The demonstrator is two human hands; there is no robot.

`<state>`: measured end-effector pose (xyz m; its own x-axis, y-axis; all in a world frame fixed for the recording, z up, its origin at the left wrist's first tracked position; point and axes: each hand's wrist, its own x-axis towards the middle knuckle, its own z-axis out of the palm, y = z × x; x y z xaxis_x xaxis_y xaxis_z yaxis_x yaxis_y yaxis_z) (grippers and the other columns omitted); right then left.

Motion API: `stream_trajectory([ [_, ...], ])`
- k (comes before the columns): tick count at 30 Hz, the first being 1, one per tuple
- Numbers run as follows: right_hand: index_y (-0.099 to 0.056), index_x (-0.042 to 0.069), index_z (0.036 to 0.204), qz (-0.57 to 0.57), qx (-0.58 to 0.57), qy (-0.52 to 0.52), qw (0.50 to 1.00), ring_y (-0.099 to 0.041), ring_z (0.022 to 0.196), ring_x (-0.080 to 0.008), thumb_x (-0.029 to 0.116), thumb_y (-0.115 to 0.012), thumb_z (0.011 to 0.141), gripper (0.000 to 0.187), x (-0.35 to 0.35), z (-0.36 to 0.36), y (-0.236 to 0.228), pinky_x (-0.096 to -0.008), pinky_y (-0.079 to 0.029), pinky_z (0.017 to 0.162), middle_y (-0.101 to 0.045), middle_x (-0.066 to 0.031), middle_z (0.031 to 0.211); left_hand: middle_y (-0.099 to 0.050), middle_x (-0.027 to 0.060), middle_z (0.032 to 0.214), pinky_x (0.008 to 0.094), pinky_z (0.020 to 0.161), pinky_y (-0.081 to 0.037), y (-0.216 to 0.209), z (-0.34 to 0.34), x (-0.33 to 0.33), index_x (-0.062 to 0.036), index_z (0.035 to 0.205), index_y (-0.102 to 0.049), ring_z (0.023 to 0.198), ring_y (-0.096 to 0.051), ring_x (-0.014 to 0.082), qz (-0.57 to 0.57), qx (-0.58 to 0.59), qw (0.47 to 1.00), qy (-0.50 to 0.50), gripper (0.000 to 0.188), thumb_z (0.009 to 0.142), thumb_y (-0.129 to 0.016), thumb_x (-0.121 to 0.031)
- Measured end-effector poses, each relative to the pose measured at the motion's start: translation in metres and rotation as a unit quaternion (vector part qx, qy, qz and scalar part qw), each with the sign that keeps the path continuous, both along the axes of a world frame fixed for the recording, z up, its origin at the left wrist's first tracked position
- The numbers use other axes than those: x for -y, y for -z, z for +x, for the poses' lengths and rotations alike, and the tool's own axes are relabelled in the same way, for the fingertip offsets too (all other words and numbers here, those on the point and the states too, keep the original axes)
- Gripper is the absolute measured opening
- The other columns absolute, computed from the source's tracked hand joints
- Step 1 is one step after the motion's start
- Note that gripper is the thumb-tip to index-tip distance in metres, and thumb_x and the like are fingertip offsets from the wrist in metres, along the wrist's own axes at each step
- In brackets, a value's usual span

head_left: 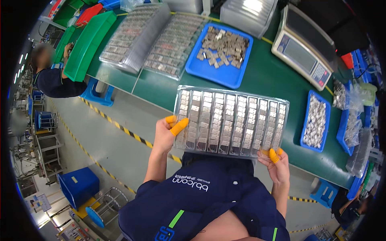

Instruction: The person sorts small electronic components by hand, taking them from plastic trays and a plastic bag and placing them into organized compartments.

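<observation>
A clear plastic tray (230, 154) with rows of small silvery metal parts is held in front of me, its far side over the green table. My left hand (165, 131) pinches the tray's left edge, with orange finger cots on the fingers. At the near right corner my right hand (277, 164) grips it too, also with orange cots. Just beyond the tray, a blue tray (225, 78) holds a pile of loose flat metal pieces. Left of that lies another filled clear tray (163, 70), beside a tall stack of clear trays (134, 36).
On the right stand a weighing scale (301, 52) and a blue tray of small silvery parts (316, 120). Empty clear trays (249, 18) are stacked at the back. A green bin (89, 44) sits far left, near a seated person (56, 80). The green table's (261, 76) near edge runs before me.
</observation>
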<state>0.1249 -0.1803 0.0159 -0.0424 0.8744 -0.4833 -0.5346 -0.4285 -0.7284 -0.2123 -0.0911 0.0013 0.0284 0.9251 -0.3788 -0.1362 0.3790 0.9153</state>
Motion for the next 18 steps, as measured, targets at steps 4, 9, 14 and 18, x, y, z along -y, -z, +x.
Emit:
stream_trajectory([
  [4, -0.051, -0.007, 0.109, 0.045, 0.073, -0.093, 0.992, -0.063, 0.094, -0.028, 0.014, -0.052, 0.09, 0.028, -0.092, -0.01, -0.028, -0.0364, -0.054, 0.079, -0.061, -0.0213, 0.103, -0.063, 0.002, 0.074, 0.0194, 0.054, -0.045, 0.002, -0.016, -0.027, 0.0031, 0.089, -0.063, 0.061, -0.056, 0.0056, 0.033, 0.06, 0.994, -0.089, 0.013, 0.083, -0.064, -0.008],
  [9, -0.05, -0.006, 0.111, 0.047, 0.11, -0.225, 0.967, -0.063, 0.093, -0.0248, 0.016, -0.051, 0.09, 0.03, -0.253, -0.055, -0.024, -0.0316, -0.054, 0.078, -0.062, -0.0181, 0.103, -0.064, 0.0047, 0.08, 0.0207, 0.055, -0.047, 0.011, -0.044, -0.079, 0.0037, 0.091, -0.061, 0.064, -0.059, 0.0069, 0.073, 0.087, 0.967, -0.228, 0.014, 0.086, -0.06, -0.01],
  [14, -0.051, -0.005, 0.109, 0.017, 0.166, -0.289, 0.943, -0.063, 0.093, -0.0249, 0.017, -0.051, 0.091, 0.028, -0.384, -0.1, -0.012, -0.0305, -0.054, 0.078, -0.062, -0.0177, 0.1, -0.057, 0.0006, 0.07, 0.0196, 0.049, -0.043, 0.021, -0.063, -0.114, 0.0034, 0.091, -0.06, 0.055, -0.053, 0.0063, 0.043, -0.004, 0.97, -0.238, 0.015, 0.086, -0.058, -0.01],
  [18, -0.052, 0.003, 0.105, -0.005, 0.198, -0.31, 0.93, -0.062, 0.096, -0.0227, 0.022, -0.054, 0.09, 0.024, -0.439, -0.111, 0.0, -0.0307, -0.051, 0.083, -0.062, -0.0138, 0.099, -0.06, 0.0076, 0.076, 0.0255, 0.057, -0.052, 0.018, -0.053, -0.13, 0.0091, 0.094, -0.058, 0.06, -0.058, 0.0124, 0.029, 0.02, 0.977, -0.209, 0.017, 0.084, -0.047, 0.001],
])
